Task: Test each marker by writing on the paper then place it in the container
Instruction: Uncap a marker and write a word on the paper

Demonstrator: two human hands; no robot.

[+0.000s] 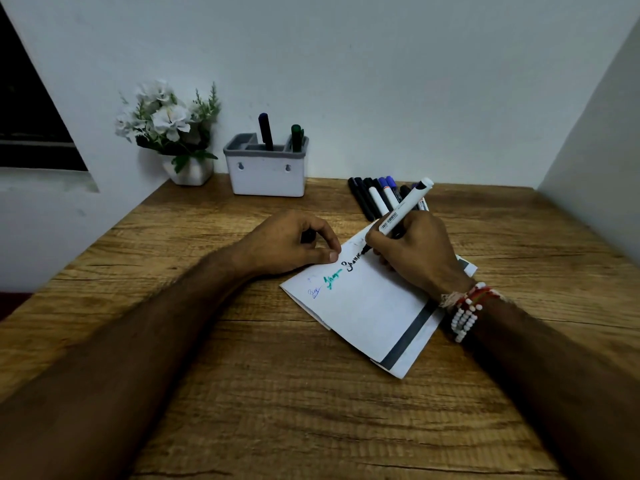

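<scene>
The right hand point(412, 251) tests the black marker point(403, 212) on the paper point(367, 306).
It pinches the barrel, tip touching the sheet; the left hand point(287, 244), curled round what seems a dark cap point(307, 236), rests at the paper's edge, probably to steady it. The container point(266, 174), at 11 o'clock, holds two markers point(265, 131); untested markers point(372, 199) lie at 1 o'clock.

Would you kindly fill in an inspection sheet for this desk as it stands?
Surface: wooden desk, grained top.
Job's things: white marker tip on the paper, black word beside blue and green scribbles; white container holds a blue marker and a green marker; row of markers lies behind the paper.
Clutter: potted white flowers left of the container.
Grippers: right hand grips the white marker; left hand holds what looks like a dark cap.
Cables: nothing seen.
Surroundings: pale walls; dark window at left.
</scene>
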